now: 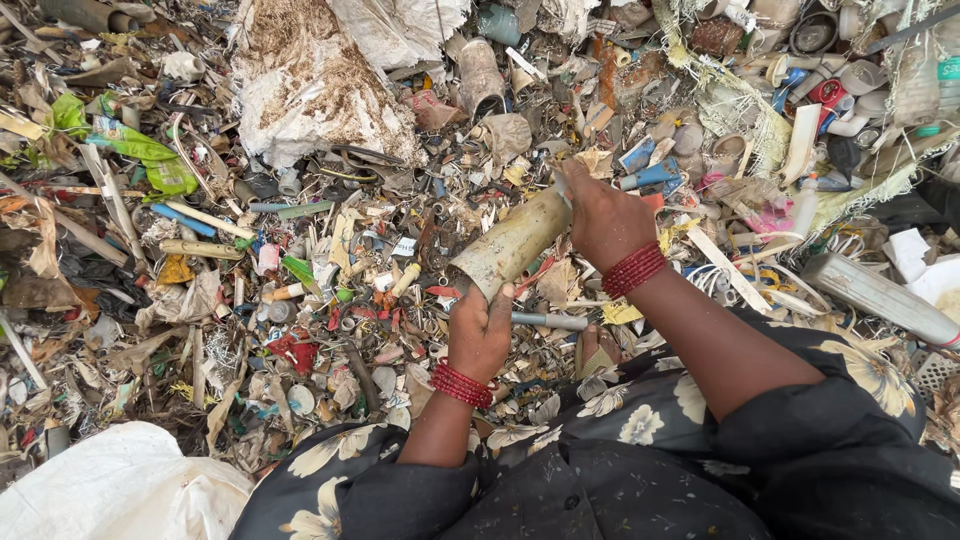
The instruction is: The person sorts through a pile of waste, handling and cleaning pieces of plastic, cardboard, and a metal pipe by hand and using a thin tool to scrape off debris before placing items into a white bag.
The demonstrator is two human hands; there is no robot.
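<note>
I hold a dirty, pale yellow piece of plastic pipe (512, 243) slanted over a heap of scrap. My left hand (480, 330) grips its near, lower end from below. My right hand (602, 215) closes around its far, upper end. Both wrists carry stacks of red bangles. My dark sleeves and lap with a pale flower print fill the bottom of the view.
Mixed plastic waste covers the ground: pipe offcuts, caps, wrappers, tubes. A torn dirty white sack (310, 85) lies at the top. A white bag (110, 490) sits bottom left. A grey pipe (880, 298) lies at right, a thin grey tube (550, 321) under my hands.
</note>
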